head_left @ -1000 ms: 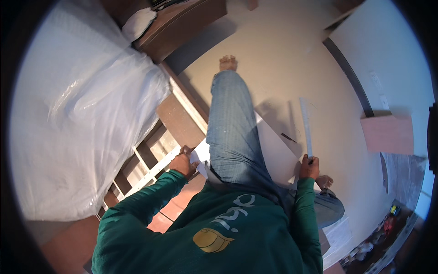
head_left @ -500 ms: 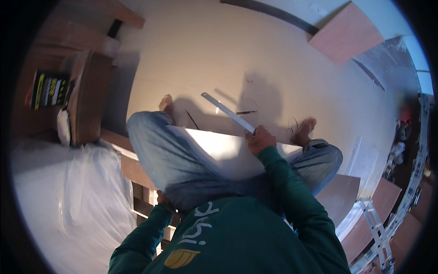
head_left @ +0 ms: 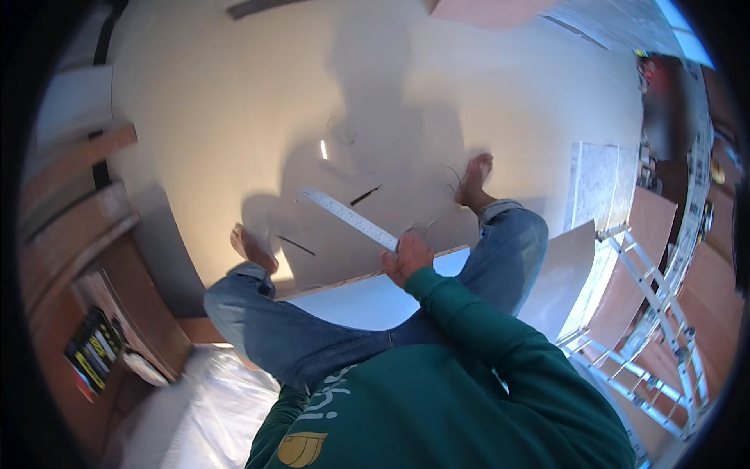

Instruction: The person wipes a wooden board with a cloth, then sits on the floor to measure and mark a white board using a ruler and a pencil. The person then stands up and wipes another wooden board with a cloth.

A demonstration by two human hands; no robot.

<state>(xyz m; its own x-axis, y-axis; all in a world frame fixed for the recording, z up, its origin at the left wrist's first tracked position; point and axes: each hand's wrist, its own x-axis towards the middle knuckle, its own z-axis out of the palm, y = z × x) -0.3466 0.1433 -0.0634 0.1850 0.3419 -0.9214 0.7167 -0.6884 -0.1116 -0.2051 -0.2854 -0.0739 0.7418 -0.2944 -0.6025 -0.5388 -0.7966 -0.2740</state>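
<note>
My right hand (head_left: 410,258) is closed on one end of a long silver steel ruler (head_left: 345,215), which points forward and left over the pale floor (head_left: 211,102). Below it a white board (head_left: 336,309) lies between my bent legs, its edge under or beside that hand. A thin dark tool (head_left: 365,195) lies right of the ruler and a thin dark stick (head_left: 297,246) left of it, near my bare feet. Thin curled strands lie near my right foot. My left hand is hidden behind my body.
Brown wooden boards (head_left: 144,297) and a black package (head_left: 94,352) are at left, above plastic sheeting (head_left: 211,422). At right lie an aluminium ladder (head_left: 687,367), brown panels (head_left: 641,258) and assorted items along the edge. A pinkish board (head_left: 484,9) is at the top.
My left leg has bent outward and my view has turned, bringing the floor ahead into view. The ruler has swung to point forward-left. My left hand has gone out of sight.
</note>
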